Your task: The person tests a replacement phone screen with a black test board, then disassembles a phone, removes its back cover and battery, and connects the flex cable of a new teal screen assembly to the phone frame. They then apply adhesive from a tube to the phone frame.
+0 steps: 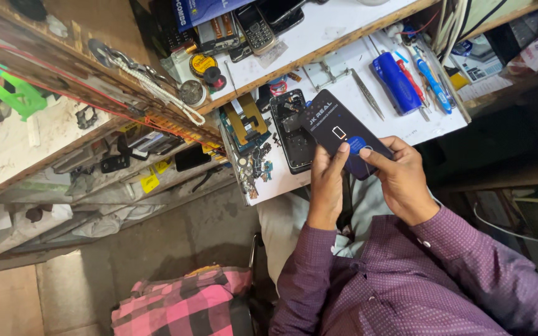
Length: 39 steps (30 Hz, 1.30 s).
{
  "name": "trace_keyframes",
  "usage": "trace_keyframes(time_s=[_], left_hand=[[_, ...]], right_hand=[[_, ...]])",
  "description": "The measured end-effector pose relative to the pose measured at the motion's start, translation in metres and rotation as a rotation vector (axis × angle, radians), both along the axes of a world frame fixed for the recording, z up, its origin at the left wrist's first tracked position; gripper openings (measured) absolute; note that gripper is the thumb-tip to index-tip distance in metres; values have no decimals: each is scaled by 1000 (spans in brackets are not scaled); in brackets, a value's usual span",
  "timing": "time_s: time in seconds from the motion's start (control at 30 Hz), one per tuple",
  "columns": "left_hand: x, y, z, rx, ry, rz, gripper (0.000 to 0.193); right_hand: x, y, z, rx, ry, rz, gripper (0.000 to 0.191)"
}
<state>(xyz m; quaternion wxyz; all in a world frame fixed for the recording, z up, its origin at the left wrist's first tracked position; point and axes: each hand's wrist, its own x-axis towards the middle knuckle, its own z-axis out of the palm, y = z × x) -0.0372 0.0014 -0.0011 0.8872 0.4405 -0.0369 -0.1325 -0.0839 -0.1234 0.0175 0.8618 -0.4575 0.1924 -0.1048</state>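
**Head view: both hands hold a dark flat phone-part package over a repair desk**

Head camera looks down on a person in a purple checked shirt seated at a cluttered white desk (406, 127). Both hands meet on a flat black package (337, 127) printed with a small battery symbol and a blue round sticker; it sits tilted, its far end pointing toward eleven o'clock, raised just above the desk edge so its face is turned to the eyes.

The left hand (326, 180) is closed around the package's near left edge, thumb laid flat on top to steady it. The right hand (400, 177) grips the near right corner, thumb pressed at the blue sticker, which looks like a pinch for peeling or opening rather than for carrying.

Just beside the package, at its nine o'clock, lies an opened smartphone (294, 130) with its back off and insides showing, kept close within reach. Further toward nine o'clock sit a yellow-taped circuit board (247, 121) and a scatter of small parts.

At two o'clock from the hands, tweezers (368, 93), a blue-handled screwdriver (397, 82) and thinner drivers lie parallel, handles toward the person. A keypad phone (255, 28) rests on the upper shelf at twelve o'clock. A pink checked cloth (182, 305) lies at seven o'clock, well apart.
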Motion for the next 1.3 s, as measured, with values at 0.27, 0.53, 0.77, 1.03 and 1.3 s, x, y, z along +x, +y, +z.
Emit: trace_keyframes(time_s=[0.27, 0.53, 0.77, 1.03, 1.3], left_hand=[[-3, -1, 22, -229, 192, -82, 66], [0, 5, 30, -284, 82, -103, 64], [4, 10, 26, -351, 144, -110, 59], [4, 9, 3, -259, 93, -180, 48], [-1, 7, -9, -184, 45, -204, 48]], right_hand=[[-11, 5, 19, -1338, -334, -175, 28], [-9, 5, 44, -1677, -602, 118, 52], [-22, -5, 69, -1508, -472, 222, 54], [7, -21, 65, -1126, -243, 52, 24], [27, -20, 61, -1330, -282, 6, 18]])
